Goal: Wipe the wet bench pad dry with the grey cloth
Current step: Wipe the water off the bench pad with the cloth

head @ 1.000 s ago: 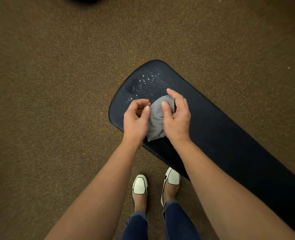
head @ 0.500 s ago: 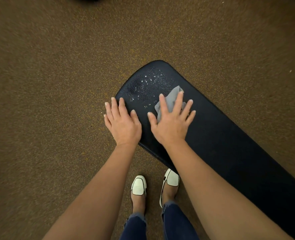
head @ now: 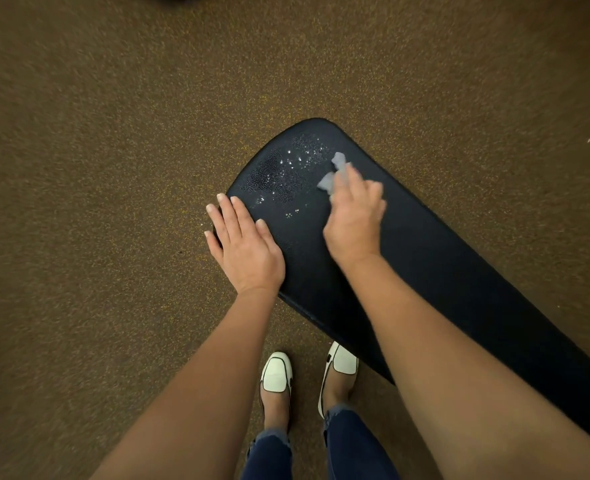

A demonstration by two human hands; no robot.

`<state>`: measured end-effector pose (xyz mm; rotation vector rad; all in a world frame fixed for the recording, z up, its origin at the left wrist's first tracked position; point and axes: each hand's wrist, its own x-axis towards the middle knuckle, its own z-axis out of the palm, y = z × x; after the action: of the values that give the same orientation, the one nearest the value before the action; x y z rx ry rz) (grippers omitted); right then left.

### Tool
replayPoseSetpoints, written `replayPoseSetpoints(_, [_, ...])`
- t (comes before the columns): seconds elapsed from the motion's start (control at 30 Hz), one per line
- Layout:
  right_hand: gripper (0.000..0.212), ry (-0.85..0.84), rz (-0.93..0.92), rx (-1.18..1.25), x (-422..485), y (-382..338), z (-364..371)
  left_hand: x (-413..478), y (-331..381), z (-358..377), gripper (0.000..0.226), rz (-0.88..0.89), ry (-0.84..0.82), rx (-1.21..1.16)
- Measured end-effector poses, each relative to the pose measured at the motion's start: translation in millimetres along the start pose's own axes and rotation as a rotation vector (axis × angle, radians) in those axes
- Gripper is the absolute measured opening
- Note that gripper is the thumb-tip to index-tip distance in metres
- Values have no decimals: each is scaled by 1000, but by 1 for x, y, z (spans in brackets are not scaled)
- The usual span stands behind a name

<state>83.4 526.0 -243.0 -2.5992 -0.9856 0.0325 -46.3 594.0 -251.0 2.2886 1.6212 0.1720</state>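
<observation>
**Grey cloth pressed on the wet end of the bench pad**

Nearest the camera, at 6 o'clock, stand two white shoes (head: 277, 373) with dark trim, under frayed blue jeans (head: 271, 455). No brand mark or writing can be read on them, nor on anything else in view.

Both bare forearms reach up from the lower edge. The left hand (head: 243, 242) lies flat, palm down, on the pad's rim at about 9 o'clock of the rounded end, its fingers (head: 229, 211) straight and close together, holding nothing; the outer fingers overhang the edge above the floor.

The right hand (head: 354, 220) is just right of centre, palm down on the pad, motion-blurred. It presses the grey cloth (head: 335, 174) against the surface; the cloth is bunched and pokes out past the fingertips toward 12 o'clock. How far the fingers curl around it I cannot tell because of the blur.

The dark bench pad (head: 459, 271) runs from the centre down toward 4 o'clock. Water droplets (head: 293, 164) speckle its rounded far end, at 10 to 11 o'clock from the cloth and just beside it.

Beyond and all around lies brown speckled carpet (head: 96, 133).
</observation>
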Motion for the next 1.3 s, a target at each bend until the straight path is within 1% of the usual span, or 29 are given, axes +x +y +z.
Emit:
replayPoseSetpoints(0.07, [42,-49,-239,65,-24,-15,5,0,0,1,61,-3,7,4])
replayPoseSetpoints(0.13, [39,-96,-483,62,-26,-3,3,0,0,0,61,-7,4,8])
replayPoseSetpoints(0.17, [40,-132,-520,31,-14,10,-1,0,0,0,61,-5,-1,12])
replayPoseSetpoints(0.2, [40,-148,-482,-7,1,22,-4,0,0,0,61,0,-6,18])
replayPoseSetpoints(0.3, [37,-88,-180,-15,32,40,-11,0,0,-1,60,1,-4,27])
replayPoseSetpoints(0.33, [37,-76,-139,-41,31,37,-13,0,0,-1,60,0,-1,31])
replayPoseSetpoints(0.37, [42,-96,-116,-88,26,33,-14,0,0,0,60,-2,-1,35])
replayPoseSetpoints(0.43, [59,-172,-79,-200,13,27,-18,0,0,0,60,-4,-2,42])
replayPoseSetpoints(0.47, [66,-177,-61,-243,9,26,-23,0,0,0,59,-4,0,40])
replayPoseSetpoints(0.5, [69,-159,-55,-258,8,26,-28,0,0,0,59,-5,1,38])
replayPoseSetpoints(0.53, [66,-130,-76,-242,8,26,-30,-1,0,0,58,-5,2,37])
replayPoseSetpoints(0.57, [60,-108,-137,-206,9,27,-30,-1,0,0,58,-6,3,38])
replayPoseSetpoints(0.63, [49,-125,-322,-162,10,30,-25,0,0,0,57,-9,4,34])
replayPoseSetpoints(0.67, [45,-153,-373,-168,12,35,-22,0,0,1,57,-9,4,33])
replayPoseSetpoints(0.7, [44,-188,-371,-187,15,41,-19,0,0,1,57,-6,4,34])
replayPoseSetpoints(0.73, [45,-207,-312,-189,19,44,-17,0,-1,1,57,-1,6,33])
replayPoseSetpoints(0.8, [50,-139,-104,-146,23,36,-12,0,-1,2,57,1,11,25])
replayPoseSetpoints(0.83, [53,-85,-41,-111,20,25,-9,1,-1,2,57,1,15,21])
replayPoseSetpoints(0.87, [54,-53,-67,-70,13,11,-5,1,-1,3,57,1,18,17])
replayPoseSetpoints(0.93, [49,-76,-313,41,-9,-14,4,1,-2,3,57,5,27,13])
replayPoseSetpoints(1.0, [44,-148,-557,98,-24,-19,5,2,-2,3,57,5,30,2])
replayPoseSetpoints(1.03, [43,-155,-644,83,-19,-11,4,2,-2,3,58,7,26,-1])
replayPoseSetpoints(1.07, [44,-131,-675,41,-7,1,5,1,-2,3,58,10,23,2])
replayPoseSetpoints(1.1, [46,-97,-640,-7,7,13,4,1,-2,3,58,13,21,8])
replayPoseSetpoints(1.17, [49,-21,-408,-41,36,27,-2,1,-2,4,57,10,15,16])
replayPoseSetpoints(1.2, [49,-5,-305,-10,40,22,-5,1,-2,4,57,7,16,21])
replayPoseSetpoints(1.23, [49,4,-291,24,34,9,-3,2,-2,5,56,5,20,25])
replayPoseSetpoints(1.27, [47,-25,-351,51,20,-9,1,1,-2,5,57,5,23,27])
replayPoseSetpoints(1.3, [44,-59,-457,91,1,-23,6,1,-2,5,57,8,24,26])
